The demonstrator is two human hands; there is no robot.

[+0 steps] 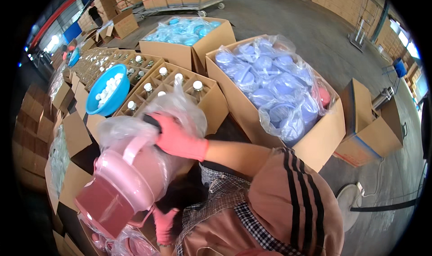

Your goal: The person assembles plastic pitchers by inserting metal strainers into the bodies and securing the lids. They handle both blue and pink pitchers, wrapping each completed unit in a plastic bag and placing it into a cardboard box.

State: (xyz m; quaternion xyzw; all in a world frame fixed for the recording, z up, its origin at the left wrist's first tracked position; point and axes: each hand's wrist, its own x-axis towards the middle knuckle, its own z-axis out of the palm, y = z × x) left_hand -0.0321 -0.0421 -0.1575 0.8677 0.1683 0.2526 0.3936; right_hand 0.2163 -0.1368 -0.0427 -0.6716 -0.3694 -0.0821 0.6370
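A glossy pink plastic jug (155,175), like a thermos casing with a handle and a squarish darker pink end, is tilted in front of me at the left. Clear plastic bag film (177,107) trails over its far side. My right hand (177,136), in a coral glove and slightly blurred, is closed on the crumpled film beside the jug's handle. Lower down, my left hand (164,224), also gloved, is against the jug's near edge with its thumb apart; its other fingers are partly hidden. Beneath lie more bagged pink pieces (128,242) in a carton.
Divided cartons (216,105) hold glass flasks with white caps. A blue basin (123,74) of white caps stands on them. Open boxes hold bagged lilac jugs (265,76) and turquoise parts (180,31). Another open carton (371,139) is at the right; a person (95,14) stands far left.
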